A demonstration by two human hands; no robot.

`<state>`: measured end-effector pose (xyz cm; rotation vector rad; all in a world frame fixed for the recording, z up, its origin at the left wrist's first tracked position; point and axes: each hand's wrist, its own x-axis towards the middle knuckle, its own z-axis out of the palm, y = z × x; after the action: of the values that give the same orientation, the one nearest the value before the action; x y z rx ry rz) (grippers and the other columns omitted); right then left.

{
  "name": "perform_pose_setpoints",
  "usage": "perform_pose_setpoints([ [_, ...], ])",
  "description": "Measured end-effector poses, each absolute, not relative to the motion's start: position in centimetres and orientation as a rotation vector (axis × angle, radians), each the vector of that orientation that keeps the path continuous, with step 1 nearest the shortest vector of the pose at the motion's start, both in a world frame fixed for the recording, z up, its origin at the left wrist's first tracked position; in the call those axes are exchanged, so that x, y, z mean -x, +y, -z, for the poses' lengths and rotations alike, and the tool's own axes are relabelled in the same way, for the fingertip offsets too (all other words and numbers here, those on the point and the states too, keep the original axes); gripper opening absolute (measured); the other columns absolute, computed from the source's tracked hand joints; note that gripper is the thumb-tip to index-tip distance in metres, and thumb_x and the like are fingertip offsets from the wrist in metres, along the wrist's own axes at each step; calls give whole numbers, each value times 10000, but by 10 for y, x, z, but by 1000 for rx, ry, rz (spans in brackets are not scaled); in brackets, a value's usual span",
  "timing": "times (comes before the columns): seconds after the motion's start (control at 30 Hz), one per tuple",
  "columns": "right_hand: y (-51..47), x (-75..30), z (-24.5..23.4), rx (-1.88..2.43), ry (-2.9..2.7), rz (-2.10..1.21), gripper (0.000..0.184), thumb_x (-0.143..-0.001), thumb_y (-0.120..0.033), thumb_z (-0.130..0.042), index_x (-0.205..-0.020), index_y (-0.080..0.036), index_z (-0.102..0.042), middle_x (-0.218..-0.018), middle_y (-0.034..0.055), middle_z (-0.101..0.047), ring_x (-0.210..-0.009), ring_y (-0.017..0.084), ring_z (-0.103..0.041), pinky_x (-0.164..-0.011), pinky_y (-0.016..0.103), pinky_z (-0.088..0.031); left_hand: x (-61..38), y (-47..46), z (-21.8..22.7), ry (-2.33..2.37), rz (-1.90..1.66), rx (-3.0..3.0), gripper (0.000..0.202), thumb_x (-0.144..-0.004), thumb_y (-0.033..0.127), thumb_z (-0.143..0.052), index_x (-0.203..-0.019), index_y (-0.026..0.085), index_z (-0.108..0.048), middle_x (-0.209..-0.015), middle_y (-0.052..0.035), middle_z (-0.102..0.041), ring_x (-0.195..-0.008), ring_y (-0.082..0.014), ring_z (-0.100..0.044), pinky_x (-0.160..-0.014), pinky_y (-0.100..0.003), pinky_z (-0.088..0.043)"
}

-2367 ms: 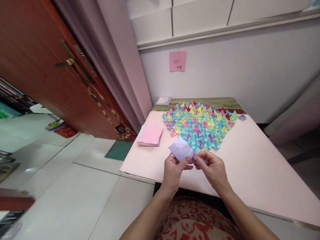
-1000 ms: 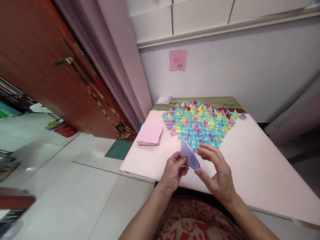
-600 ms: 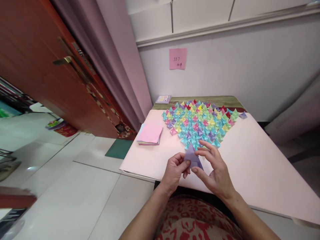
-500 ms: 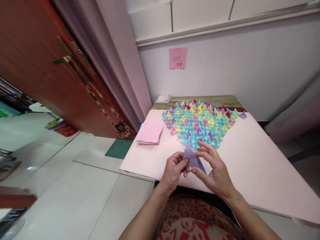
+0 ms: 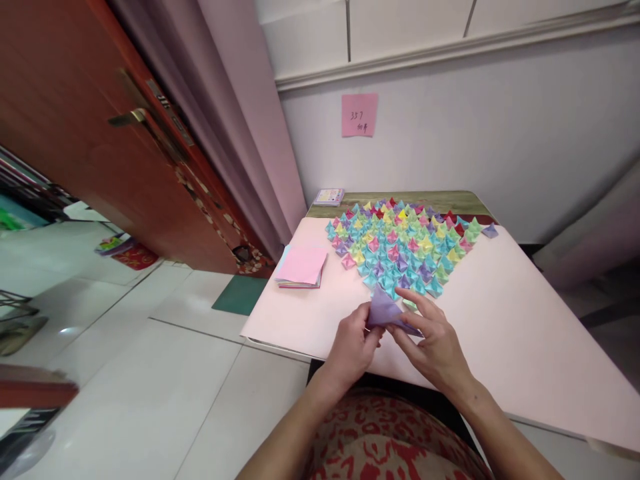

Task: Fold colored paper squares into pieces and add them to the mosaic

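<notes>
A folded sheet of purple origami paper is held between my two hands, just above the near part of the table. My left hand pinches its left side, thumb below. On the right, my right hand grips the lower right edge between thumb and fingers, with the index finger raised apart. Just beyond lies a broad patch of small folded paper pieces in blue, green, yellow, pink, purple and red. One purple folded piece sits apart at the far right.
A stack of square coloured paper, pink on top, lies at the left of the pale pink tabletop. A small pack stands at the back left. A pink handwritten note is stuck to the wall. A wooden door is on the left.
The purple paper has turned and its right part now folds flatter. My right hand has closed from spread fingers onto the paper's edge. My left hand keeps its pinch.
</notes>
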<state>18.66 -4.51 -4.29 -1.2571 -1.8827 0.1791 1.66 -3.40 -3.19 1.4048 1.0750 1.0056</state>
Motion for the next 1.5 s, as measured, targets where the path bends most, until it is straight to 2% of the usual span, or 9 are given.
perform_pose_setpoints([
  [0.17, -47, -182, 35, 1241, -1941, -61, 115, -840, -229, -603, -910, -251, -692, -1357, 100, -571, -1174, 309, -592, -1075, 583, -346, -19, -40, 27, 1102, -1026, -1661, 395, -801, 138, -601, -1175, 255, -652, -1086, -76, -706, -943, -252, -643, -865, -342, -473],
  [0.5, -46, -180, 27, 1194, -1989, 14, 60, -831, -231, -624, -874, -249, -662, -1354, 85, -582, -1219, 307, -563, -1120, 602, -250, -17, -43, 31, 1141, -913, -1712, 178, -854, 176, -554, -947, 219, -699, -715, -19, -675, -621, -166, -603, -629, -256, -446],
  [0.6, -45, -181, 25, 1247, -1858, -122, 205, -844, -272, -633, -1048, -258, -653, -1353, 100, -575, -1236, 304, -547, -1105, 570, -317, -21, -43, 36, 1086, -944, -1426, 165, -869, 298, -586, -842, 176, -694, -644, -27, -655, -551, -153, -603, -578, -260, -483],
  [0.73, -40, -186, 26, 1328, -1512, -520, 517, -818, -421, -686, -1288, -253, -550, -1346, 126, -572, -1211, 300, -564, -988, 474, -479, -29, -42, 40, 996, -1004, -896, 341, -781, 444, -706, -866, 114, -691, -774, -103, -723, -561, -171, -653, -556, -299, -549],
  [0.9, -36, -186, 35, 1214, -1274, -1223, 390, -819, -499, -680, -1042, -179, -661, -945, 85, -720, -838, 229, -679, -739, 349, -560, -38, -43, 35, 939, -1021, -800, 425, -750, 458, -749, -926, 73, -717, -763, -118, -726, -580, -164, -659, -561, -289, -565],
  [1.07, -28, -188, 46, 1250, -1323, -1178, 331, -821, -501, -673, -798, -171, -683, -731, 34, -683, -679, 186, -624, -626, 295, -519, -33, -34, 36, 1001, -1046, -856, 428, -700, 426, -798, -947, 81, -743, -820, -113, -735, -659, -154, -653, -568, -246, -552],
  [1.17, -22, -189, 46, 1251, -1419, -1121, 335, -817, -499, -676, -929, -184, -696, -850, 55, -717, -763, 215, -664, -684, 326, -547, -30, -24, 38, 1009, -1091, -807, 450, -650, 406, -830, -955, 88, -743, -828, -102, -735, -669, -164, -654, -570, -272, -572],
  [1.3, -19, -185, 40, 1292, -1449, -772, 550, -793, -466, -716, -1279, -251, -574, -1252, 94, -630, -1012, 248, -659, -899, 418, -533, -31, -19, 38, 1027, -1161, -774, 431, -627, 393, -842, -918, 91, -742, -803, -84, -727, -666, -159, -651, -564, -275, -587],
  [1.5, -23, -182, 36, 1274, -1569, -416, 403, -851, -391, -669, -1237, -287, -622, -1313, 91, -572, -1190, 281, -567, -977, 469, -492, -33, -23, 38, 1023, -1187, -802, 400, -679, 380, -810, -965, 111, -738, -887, -89, -729, -783, -200, -672, -534, -269, -594],
])
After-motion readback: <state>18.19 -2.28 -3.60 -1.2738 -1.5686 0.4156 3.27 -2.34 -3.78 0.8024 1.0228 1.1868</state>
